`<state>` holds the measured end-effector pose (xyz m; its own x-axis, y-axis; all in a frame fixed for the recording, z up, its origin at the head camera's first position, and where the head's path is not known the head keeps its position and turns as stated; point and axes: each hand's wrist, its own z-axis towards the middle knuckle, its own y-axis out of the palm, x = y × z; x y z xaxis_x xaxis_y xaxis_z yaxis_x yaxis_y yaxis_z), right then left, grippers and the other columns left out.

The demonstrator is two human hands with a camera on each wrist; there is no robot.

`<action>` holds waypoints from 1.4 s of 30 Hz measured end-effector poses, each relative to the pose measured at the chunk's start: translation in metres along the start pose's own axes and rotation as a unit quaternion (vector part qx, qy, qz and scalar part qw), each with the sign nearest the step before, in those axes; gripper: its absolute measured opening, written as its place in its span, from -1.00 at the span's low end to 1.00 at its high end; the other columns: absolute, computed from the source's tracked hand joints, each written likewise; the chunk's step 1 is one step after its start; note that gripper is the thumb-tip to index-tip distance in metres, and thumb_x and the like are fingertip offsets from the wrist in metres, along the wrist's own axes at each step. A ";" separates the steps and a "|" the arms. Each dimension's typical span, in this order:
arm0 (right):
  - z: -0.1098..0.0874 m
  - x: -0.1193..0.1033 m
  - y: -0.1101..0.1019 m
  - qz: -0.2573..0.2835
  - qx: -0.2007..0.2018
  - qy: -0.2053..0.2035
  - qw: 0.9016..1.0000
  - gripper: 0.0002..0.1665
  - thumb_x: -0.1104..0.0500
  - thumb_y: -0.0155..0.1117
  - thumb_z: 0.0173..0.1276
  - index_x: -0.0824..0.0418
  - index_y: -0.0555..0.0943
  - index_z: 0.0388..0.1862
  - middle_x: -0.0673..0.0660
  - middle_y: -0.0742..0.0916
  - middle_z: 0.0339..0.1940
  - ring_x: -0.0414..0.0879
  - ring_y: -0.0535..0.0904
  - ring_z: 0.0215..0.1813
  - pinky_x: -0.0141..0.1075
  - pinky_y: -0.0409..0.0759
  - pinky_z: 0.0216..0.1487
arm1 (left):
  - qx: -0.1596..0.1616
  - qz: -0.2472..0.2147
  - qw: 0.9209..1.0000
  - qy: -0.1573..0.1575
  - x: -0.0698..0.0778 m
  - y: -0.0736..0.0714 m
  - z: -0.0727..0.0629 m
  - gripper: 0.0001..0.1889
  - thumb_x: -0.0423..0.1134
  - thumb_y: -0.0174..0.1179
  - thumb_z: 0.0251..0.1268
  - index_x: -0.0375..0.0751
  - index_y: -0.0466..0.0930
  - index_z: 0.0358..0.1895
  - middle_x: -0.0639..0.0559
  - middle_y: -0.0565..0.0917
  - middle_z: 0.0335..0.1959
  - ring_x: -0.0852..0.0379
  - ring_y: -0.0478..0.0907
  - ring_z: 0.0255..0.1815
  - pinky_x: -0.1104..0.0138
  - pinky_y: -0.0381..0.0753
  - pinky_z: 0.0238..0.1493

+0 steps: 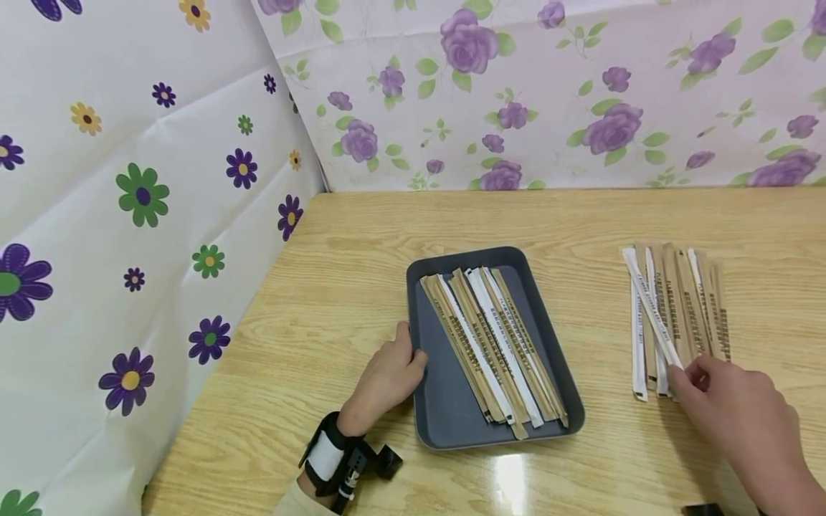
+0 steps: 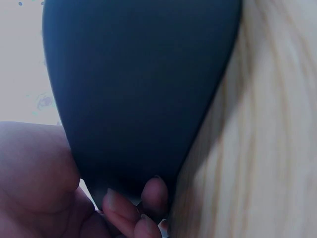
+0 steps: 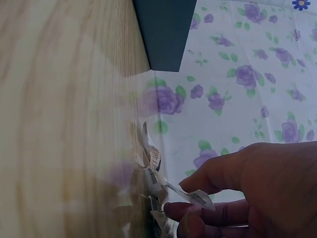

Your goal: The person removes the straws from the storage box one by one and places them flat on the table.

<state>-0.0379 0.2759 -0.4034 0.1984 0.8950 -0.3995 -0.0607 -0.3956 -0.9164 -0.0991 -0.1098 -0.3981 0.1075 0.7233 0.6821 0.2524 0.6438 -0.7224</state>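
A dark grey rectangular tray (image 1: 445, 412) holds several slim paper-wrapped sticks (image 1: 459, 337), some brown and some white, with printed lettering. My left hand (image 1: 386, 373) grips the tray's left wall, thumb over the rim and fingers outside; the left wrist view shows its fingertips (image 2: 154, 193) against the dark wall. To the right, my right hand (image 1: 742, 412) pinches the near end of a white paper-wrapped stick (image 1: 653, 309) between thumb and fingers. This stick slants across a second group of wrapped sticks (image 1: 684, 301) on the table. Its crimped end (image 3: 202, 199) shows in the right wrist view.
The wood-grain table (image 1: 361, 229) runs under everything. A flower-printed white sheet (image 1: 187, 179) rises along the left side, and a purple-rose sheet (image 1: 542, 79) stands behind the table's far edge. Bare tabletop lies between the tray and the right-hand group.
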 end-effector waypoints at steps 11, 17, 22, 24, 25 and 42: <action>-0.003 -0.004 -0.001 -0.001 0.037 -0.007 0.999 -0.55 -0.09 0.02 0.45 0.21 0.59 -0.45 0.00 0.51 -0.71 -0.05 0.35 -0.63 -0.22 0.21 -0.67 | 0.003 -0.004 1.000 0.000 0.000 0.001 0.001 -0.50 -0.31 -0.13 0.45 -0.50 0.10 0.36 -0.01 0.37 -0.73 0.13 0.28 -0.81 0.32 0.18 -0.72; -0.007 -0.025 0.011 0.051 0.135 -0.143 0.979 -0.81 0.18 0.27 0.29 0.26 0.65 -0.46 -0.04 0.60 -0.67 -0.24 0.33 -0.66 -0.33 0.28 -0.65 | 0.001 -0.005 1.000 -0.001 0.000 0.001 0.001 -0.50 -0.31 -0.13 0.45 -0.48 0.11 0.35 -0.01 0.38 -0.73 0.13 0.29 -0.81 0.32 0.19 -0.72; -0.010 -0.051 0.023 0.091 0.188 -0.231 0.950 -0.88 0.28 0.38 0.15 0.18 0.61 -0.52 -0.13 0.50 -0.70 -0.34 0.26 -0.66 -0.43 0.26 -0.62 | 0.001 -0.006 1.000 0.000 0.001 0.000 0.001 -0.52 -0.31 -0.12 0.44 -0.48 0.13 0.33 -0.01 0.38 -0.73 0.12 0.29 -0.81 0.31 0.19 -0.72; -0.011 -0.060 0.026 0.110 0.180 -0.240 0.948 -0.88 0.30 0.37 0.16 0.15 0.60 -0.49 -0.15 0.47 -0.69 -0.34 0.24 -0.65 -0.45 0.25 -0.61 | 0.003 -0.005 1.000 0.000 0.001 0.000 0.001 -0.53 -0.31 -0.12 0.44 -0.48 0.14 0.32 -0.01 0.38 -0.73 0.12 0.29 -0.81 0.31 0.19 -0.72; -0.012 -0.063 0.028 0.117 0.173 -0.241 0.948 -0.88 0.30 0.37 0.17 0.14 0.59 -0.47 -0.16 0.46 -0.68 -0.34 0.24 -0.65 -0.45 0.25 -0.61 | 0.002 -0.006 1.000 -0.001 0.001 0.000 0.001 -0.53 -0.31 -0.12 0.44 -0.48 0.14 0.32 -0.02 0.38 -0.73 0.12 0.29 -0.81 0.31 0.19 -0.72; -0.026 -0.107 0.051 0.114 0.039 -0.184 0.975 -0.66 0.16 0.36 0.25 0.16 0.61 0.01 0.18 0.53 -0.08 -0.01 0.50 -0.27 -0.21 0.42 -0.44 | 0.000 -0.004 1.000 -0.002 -0.001 0.001 0.002 -0.55 -0.31 -0.13 0.44 -0.49 0.16 0.30 -0.06 0.43 -0.69 0.10 0.34 -0.79 0.30 0.23 -0.71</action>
<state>-0.0364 0.1546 -0.4065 -0.1933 0.8046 -0.5615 -0.1387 -0.5890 -0.7962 -0.1013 -0.1095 -0.3994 0.1006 0.7187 0.6880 0.2533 0.6502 -0.7163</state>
